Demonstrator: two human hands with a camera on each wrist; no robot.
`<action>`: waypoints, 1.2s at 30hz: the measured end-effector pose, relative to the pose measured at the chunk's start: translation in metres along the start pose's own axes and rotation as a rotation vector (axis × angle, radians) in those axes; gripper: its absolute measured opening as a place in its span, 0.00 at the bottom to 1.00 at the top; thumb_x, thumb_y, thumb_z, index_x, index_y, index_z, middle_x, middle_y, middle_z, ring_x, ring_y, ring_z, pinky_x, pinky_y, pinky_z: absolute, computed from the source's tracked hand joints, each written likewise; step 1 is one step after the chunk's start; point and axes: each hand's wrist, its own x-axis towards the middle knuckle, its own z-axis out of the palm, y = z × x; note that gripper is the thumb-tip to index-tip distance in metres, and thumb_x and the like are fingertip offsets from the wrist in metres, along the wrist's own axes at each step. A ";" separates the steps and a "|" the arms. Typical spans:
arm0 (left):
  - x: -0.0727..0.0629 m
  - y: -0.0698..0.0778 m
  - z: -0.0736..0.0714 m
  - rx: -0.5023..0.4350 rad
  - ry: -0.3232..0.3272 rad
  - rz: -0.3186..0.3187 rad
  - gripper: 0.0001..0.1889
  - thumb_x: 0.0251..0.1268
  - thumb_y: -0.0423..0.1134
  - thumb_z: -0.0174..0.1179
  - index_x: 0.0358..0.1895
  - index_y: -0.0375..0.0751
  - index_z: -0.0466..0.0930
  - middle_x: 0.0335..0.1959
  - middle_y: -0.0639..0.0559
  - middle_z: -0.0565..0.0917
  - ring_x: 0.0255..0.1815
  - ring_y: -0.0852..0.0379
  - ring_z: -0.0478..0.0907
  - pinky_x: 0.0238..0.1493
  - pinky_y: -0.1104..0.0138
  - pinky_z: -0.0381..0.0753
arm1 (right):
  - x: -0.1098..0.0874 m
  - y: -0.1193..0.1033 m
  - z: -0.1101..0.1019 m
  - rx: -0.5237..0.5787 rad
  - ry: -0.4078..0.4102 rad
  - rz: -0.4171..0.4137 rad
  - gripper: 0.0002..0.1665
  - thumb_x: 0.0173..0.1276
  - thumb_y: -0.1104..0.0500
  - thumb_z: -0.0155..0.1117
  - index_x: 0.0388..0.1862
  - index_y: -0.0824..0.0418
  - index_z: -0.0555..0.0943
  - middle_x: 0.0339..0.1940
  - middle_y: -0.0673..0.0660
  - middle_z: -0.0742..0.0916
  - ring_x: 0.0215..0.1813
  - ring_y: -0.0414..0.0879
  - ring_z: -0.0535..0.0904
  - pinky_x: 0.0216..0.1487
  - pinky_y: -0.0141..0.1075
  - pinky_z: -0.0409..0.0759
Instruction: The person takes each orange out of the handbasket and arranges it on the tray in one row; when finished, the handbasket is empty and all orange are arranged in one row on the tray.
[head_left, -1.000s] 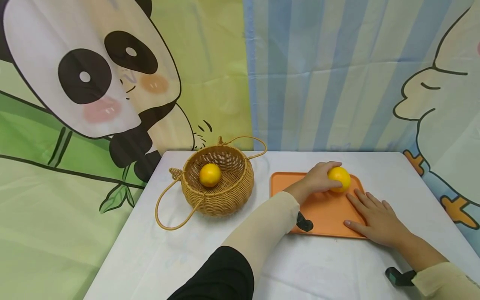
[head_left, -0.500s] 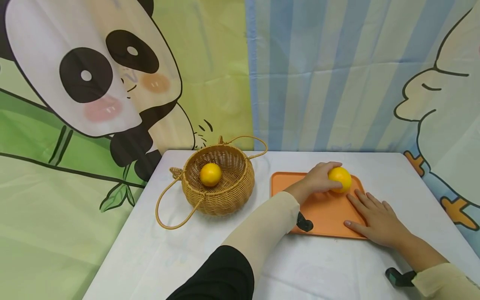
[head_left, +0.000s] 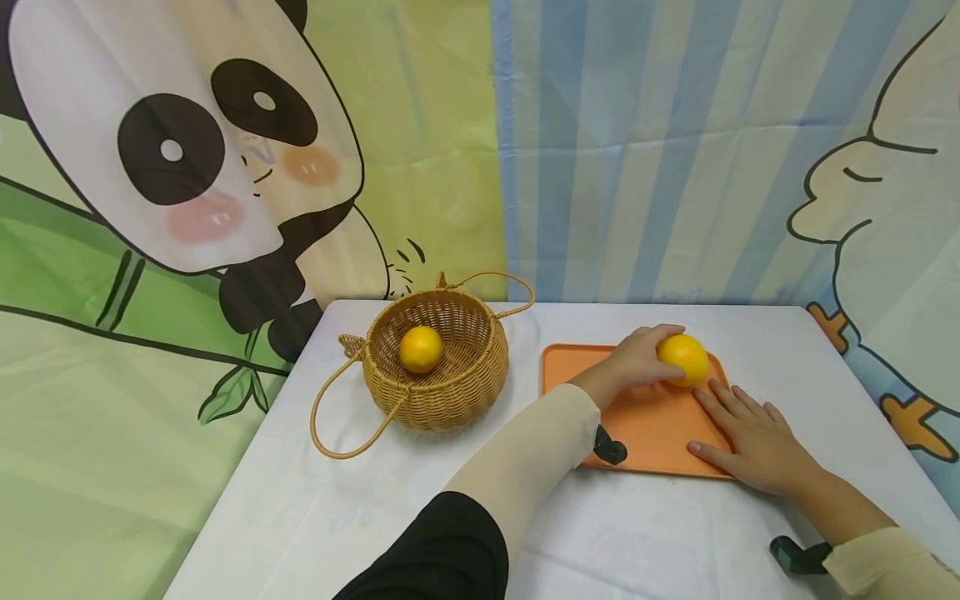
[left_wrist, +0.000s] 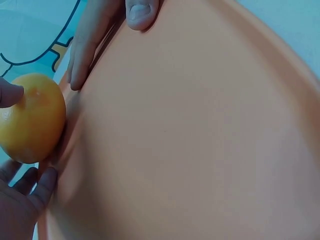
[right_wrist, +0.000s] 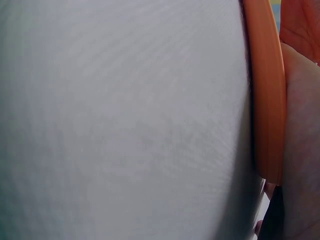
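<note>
Left hand (head_left: 643, 358) grips orange (head_left: 690, 358) at tray's (head_left: 660, 433) far right; right hand (head_left: 757, 442) splayed across edge, close by. Wicker basket (head_left: 442, 408) left, second orange (head_left: 421, 349) inside.

Head view: I log a panda print (head_left: 168, 150) on green cloth (head_left: 427, 133), blue-striped cloth (head_left: 645, 158) adjoining, pale cartoon figure (head_left: 900, 308) at right; white counter (head_left: 300, 517) in front.

A round, glossy, yellow-skinned orange (head_left: 686, 358), held by the left hand (head_left: 637, 358) between thumb and fingers, is at the far right corner of a flat, low-rimmed, rectangular tray (head_left: 660, 433), its right edge partly covered by the right hand (head_left: 759, 443).
</note>
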 end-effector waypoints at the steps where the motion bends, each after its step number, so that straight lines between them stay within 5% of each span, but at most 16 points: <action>1: 0.000 0.000 0.000 -0.001 0.000 -0.001 0.39 0.65 0.50 0.76 0.79 0.68 0.71 0.70 0.62 0.75 0.59 0.64 0.74 0.63 0.70 0.74 | 0.000 0.000 0.000 0.000 -0.001 0.001 0.61 0.73 0.24 0.59 0.90 0.58 0.52 0.87 0.71 0.54 0.80 0.82 0.52 0.69 0.83 0.44; 36: 0.001 0.002 -0.005 0.018 -0.018 0.006 0.41 0.64 0.51 0.77 0.80 0.71 0.69 0.73 0.62 0.73 0.61 0.64 0.74 0.62 0.70 0.74 | 0.000 -0.001 -0.001 0.010 -0.002 -0.005 0.61 0.74 0.24 0.58 0.90 0.58 0.52 0.88 0.71 0.54 0.80 0.82 0.51 0.69 0.83 0.43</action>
